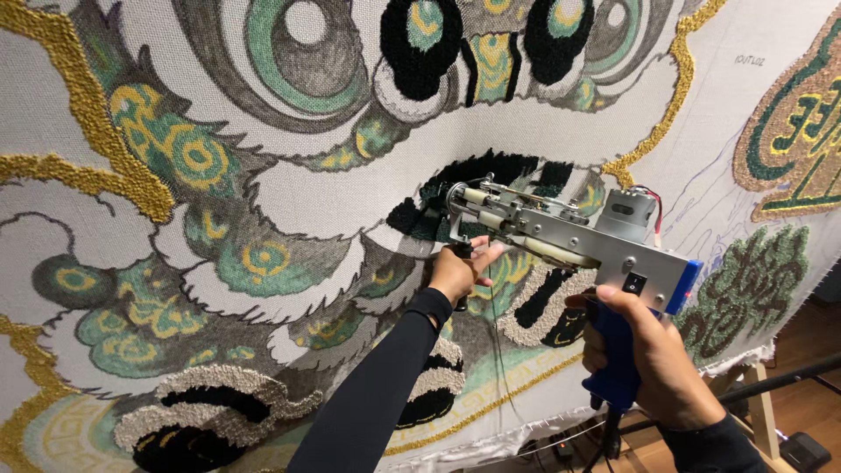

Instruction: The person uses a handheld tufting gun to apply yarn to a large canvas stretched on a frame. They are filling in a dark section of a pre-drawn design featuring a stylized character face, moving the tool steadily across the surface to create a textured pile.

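Note:
A tufting gun [569,241] with a grey metal body and blue grip points its needle end into a large stretched cloth [289,201] bearing a tufted lion-face design in black, green, yellow and white. My right hand [653,363] grips the blue rear handle. My left hand [460,271], in a black sleeve, holds the gun's small front handle just below the needle. The gun's tip sits against a black tufted patch [477,180] near the design's middle. A dark yarn strand [498,350] hangs down from the gun.
A second tufted design [793,114] in green, brown and gold lies on the cloth at right. A wooden frame leg [762,407] and a black bar [788,377] stand at lower right over a wood floor, with cables below the cloth's edge.

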